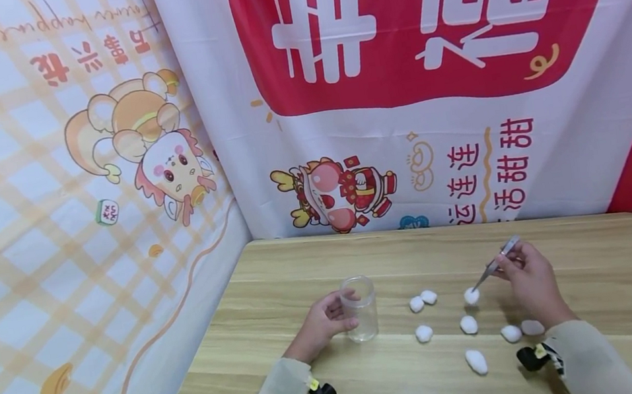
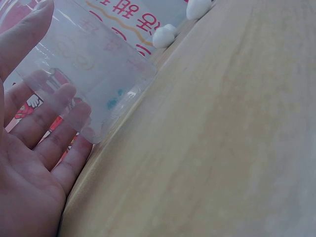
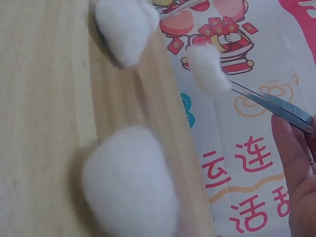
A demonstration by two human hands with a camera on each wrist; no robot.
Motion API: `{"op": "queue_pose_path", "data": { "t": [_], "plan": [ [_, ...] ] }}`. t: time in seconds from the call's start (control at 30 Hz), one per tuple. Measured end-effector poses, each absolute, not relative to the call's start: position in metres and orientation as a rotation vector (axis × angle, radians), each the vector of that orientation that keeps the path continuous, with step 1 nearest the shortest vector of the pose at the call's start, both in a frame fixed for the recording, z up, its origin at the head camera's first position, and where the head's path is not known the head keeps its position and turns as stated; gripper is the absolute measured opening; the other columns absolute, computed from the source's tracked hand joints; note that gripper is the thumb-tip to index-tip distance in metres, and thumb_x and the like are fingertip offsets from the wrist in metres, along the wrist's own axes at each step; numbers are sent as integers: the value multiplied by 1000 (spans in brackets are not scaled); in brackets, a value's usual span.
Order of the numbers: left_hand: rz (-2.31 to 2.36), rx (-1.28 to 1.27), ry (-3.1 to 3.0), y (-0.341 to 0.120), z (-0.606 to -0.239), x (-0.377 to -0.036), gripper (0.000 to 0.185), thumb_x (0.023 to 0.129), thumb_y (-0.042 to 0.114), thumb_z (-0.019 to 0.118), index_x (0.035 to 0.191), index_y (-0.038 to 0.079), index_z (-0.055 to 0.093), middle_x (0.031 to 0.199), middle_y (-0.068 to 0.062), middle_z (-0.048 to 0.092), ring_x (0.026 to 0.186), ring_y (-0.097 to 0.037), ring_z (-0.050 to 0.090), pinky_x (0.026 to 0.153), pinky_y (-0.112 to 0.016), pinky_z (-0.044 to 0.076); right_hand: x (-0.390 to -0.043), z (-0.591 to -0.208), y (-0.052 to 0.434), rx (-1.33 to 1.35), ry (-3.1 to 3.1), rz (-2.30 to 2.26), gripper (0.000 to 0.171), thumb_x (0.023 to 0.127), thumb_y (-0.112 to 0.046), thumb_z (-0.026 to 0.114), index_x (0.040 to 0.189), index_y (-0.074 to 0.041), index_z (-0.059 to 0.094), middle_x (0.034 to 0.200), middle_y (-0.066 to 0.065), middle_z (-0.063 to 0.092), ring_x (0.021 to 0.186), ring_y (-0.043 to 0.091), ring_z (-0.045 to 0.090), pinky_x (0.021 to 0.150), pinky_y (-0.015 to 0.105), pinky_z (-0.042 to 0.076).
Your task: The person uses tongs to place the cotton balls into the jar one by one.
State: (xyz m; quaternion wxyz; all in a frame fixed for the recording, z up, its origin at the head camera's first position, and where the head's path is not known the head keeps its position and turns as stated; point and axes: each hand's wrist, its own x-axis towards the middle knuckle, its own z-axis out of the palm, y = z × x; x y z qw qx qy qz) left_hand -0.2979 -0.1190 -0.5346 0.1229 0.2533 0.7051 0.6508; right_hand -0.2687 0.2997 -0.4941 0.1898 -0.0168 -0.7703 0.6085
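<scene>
Left wrist view: cup (image 2: 94,74) cut off by the top edge, rim out of sight; left hand (image 2: 29,163) cropped at left and bottom. Two cotton balls (image 2: 165,35) far off, blurred.

Right wrist view: right hand (image 3: 298,168) cut by the right edge (only a sliver shows), so the grip on the tweezers (image 3: 276,106) is hidden. Nearest cotton ball (image 3: 131,190) blurred, cropped at the bottom.

Your right hand (image 3: 301,173) holds metal tweezers (image 3: 276,106) pinching a cotton ball (image 3: 207,69) above the wooden table (image 3: 44,98); two more cotton balls (image 3: 131,190) lie there.
</scene>
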Motion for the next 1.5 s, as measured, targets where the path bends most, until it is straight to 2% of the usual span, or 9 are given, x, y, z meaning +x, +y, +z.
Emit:
{"op": "queue_pose_path", "data": {
  "t": [0.23,0.43,0.73,0.87,1.13,1.5],
  "plan": [
    [1902,732,2059,-118,-535,-299,64,85,6,75,141,0,45,135,-7,56,125,-22,51,103,-33,42,-271,-490,297,-35,-2101,1793,23,101,-4,49,117,10,42,101,12,57,85,3,64,79,26,55],
    [1937,763,2039,-117,-537,-299,66,85,7,75,141,-4,43,134,-11,56,124,-27,53,101,-34,44,-273,-483,291,-38,-2092,1799,21,102,-7,48,115,9,42,101,15,54,83,5,64,78,26,56],
    [1921,738,2040,-119,-537,-300,71,83,15,79,142,-1,44,136,-7,56,125,-24,52,103,-34,43,-277,-478,282,-10,-2049,1854,20,101,-8,50,114,6,43,101,13,54,85,7,66,79,27,55],
    [1925,743,2042,-119,-537,-299,71,83,15,79,142,-2,43,136,-9,55,125,-25,52,102,-34,44,-278,-475,278,20,-2008,1901,24,101,-9,51,115,8,42,100,13,54,86,8,66,79,27,55],
    [1923,750,2052,-119,-536,-299,68,84,13,77,142,-2,44,135,-9,56,124,-25,53,102,-34,44,-282,-467,271,30,-2002,1904,13,101,-10,52,109,-2,47,103,16,53,87,9,66,80,28,55],
    [1922,742,2039,-119,-537,-301,71,83,15,79,142,-1,43,135,-8,55,124,-24,52,102,-35,44,-288,-457,264,27,-2021,1898,17,101,-16,52,112,-5,47,109,17,53,93,13,65,81,28,54]
  ]
}}
